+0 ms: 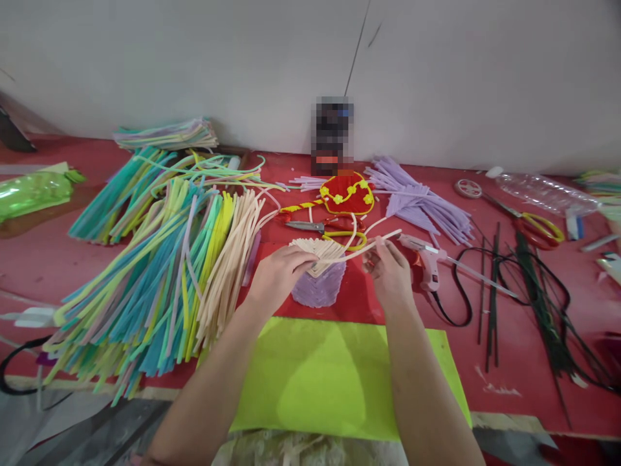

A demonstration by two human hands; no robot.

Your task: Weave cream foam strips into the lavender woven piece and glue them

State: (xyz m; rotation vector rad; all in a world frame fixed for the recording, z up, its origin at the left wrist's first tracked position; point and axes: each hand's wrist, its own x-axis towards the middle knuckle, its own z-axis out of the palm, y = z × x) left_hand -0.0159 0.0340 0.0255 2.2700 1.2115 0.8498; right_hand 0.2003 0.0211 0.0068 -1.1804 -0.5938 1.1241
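Note:
My left hand (277, 273) is closed on a fan-shaped piece woven of cream and lilac pipe cleaners (319, 275), pressing its cream top. My right hand (389, 268) pinches a loose cream pipe cleaner (361, 251) that runs from the woven piece up to the right. Both hands work over the red table (58, 259), just beyond a lime-green sheet (334, 375).
A big heap of coloured pipe cleaners (160, 278) lies left. Behind the hands are red-handled scissors (320, 226), a red and yellow woven piece (347, 193) and lilac pipe cleaners (422, 204). A pink glue gun (427, 255), black cable, green wires (538, 298) and a bottle (543, 189) lie right.

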